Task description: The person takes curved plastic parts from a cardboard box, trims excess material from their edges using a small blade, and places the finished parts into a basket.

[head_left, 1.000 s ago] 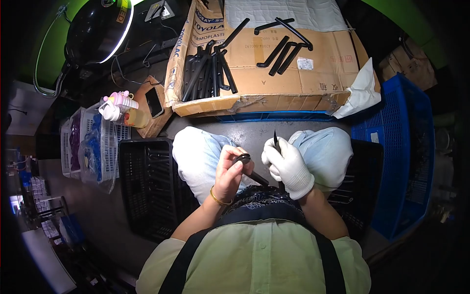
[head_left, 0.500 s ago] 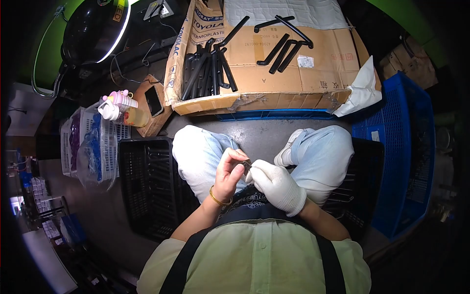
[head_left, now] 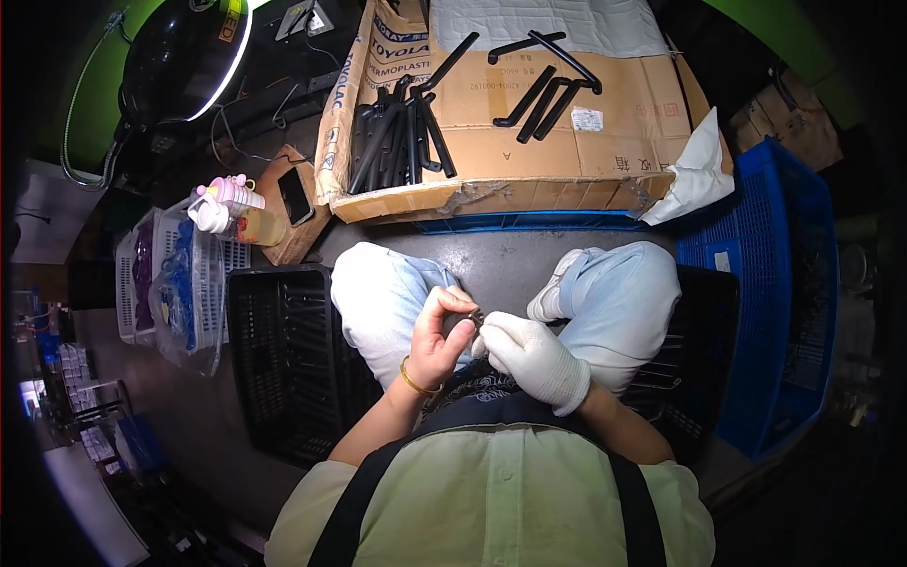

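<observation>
Above my lap, my bare left hand (head_left: pixel 442 335) is closed, thumb and fingers pinching a small dark part (head_left: pixel 476 318). My right hand (head_left: pixel 534 357), in a white knit glove, is closed against the same part from the other side. Fingers cover most of that part, so its kind cannot be made out. Beyond my knees, a pile of black bent tubes (head_left: pixel 402 137) lies on the left of a cardboard sheet (head_left: pixel 453 104). Several more black bent tubes (head_left: pixel 539 102) lie spread out farther right on the cardboard.
A black crate (head_left: pixel 283 369) stands at my left and another black crate (head_left: pixel 694 354) at my right. Past it is a blue crate (head_left: pixel 756 283). A phone (head_left: pixel 295 197) and a pink-lidded bottle (head_left: pixel 231 194) are at the left. A black lamp (head_left: pixel 179 61) hangs upper left.
Both hands stay together over my lap around the small dark part, with only slight finger movement. The view has shifted very slightly; the tubes lie as before.
</observation>
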A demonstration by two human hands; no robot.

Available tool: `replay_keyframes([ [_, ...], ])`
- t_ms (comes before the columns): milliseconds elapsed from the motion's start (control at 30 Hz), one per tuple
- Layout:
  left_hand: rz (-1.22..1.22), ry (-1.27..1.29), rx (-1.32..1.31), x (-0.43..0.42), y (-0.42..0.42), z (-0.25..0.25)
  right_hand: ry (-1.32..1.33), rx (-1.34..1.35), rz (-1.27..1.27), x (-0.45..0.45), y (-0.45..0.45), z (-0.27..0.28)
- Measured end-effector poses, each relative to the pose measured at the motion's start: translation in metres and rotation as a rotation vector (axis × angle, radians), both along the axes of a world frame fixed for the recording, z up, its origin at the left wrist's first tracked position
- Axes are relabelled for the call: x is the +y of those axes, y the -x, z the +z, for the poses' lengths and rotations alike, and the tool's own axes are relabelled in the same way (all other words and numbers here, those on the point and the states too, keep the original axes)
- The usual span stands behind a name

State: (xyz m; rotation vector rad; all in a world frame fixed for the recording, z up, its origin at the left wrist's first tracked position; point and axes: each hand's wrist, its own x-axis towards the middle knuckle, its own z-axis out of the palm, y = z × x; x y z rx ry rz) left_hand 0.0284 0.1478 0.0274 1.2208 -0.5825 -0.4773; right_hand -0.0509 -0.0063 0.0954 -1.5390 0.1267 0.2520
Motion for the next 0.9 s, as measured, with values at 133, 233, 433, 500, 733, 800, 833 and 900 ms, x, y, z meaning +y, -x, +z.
replay_keyframes([
  [133,-0.008,-0.004,-0.063,0.001,-0.001,0.002,-0.245,0.248,-0.027,-0.001,-0.003,0.011],
  [233,0.021,0.115,-0.11,0.004,0.006,0.0,-0.069,-0.012,-0.157,-0.009,0.004,-0.059],
  [433,0.026,0.284,0.011,-0.009,0.0,0.0,-0.419,0.277,-0.266,-0.013,0.0,-0.019],
  [500,0.013,0.326,0.094,-0.011,0.002,0.002,-0.185,0.012,-0.293,-0.008,-0.003,-0.016],
  [733,0.057,0.257,0.149,-0.013,0.004,0.0,-0.036,-0.168,-0.446,0.02,-0.031,-0.014],
  [800,0.019,0.277,0.205,-0.009,0.0,-0.003,-0.15,0.08,-0.429,0.007,-0.033,-0.01],
  [833,0.037,0.329,0.248,-0.011,-0.002,0.001,-0.148,0.087,-0.435,0.004,-0.03,-0.018],
  [900,0.032,0.416,0.323,-0.011,-0.006,0.0,-0.142,0.1,-0.448,-0.003,-0.026,-0.033],
])
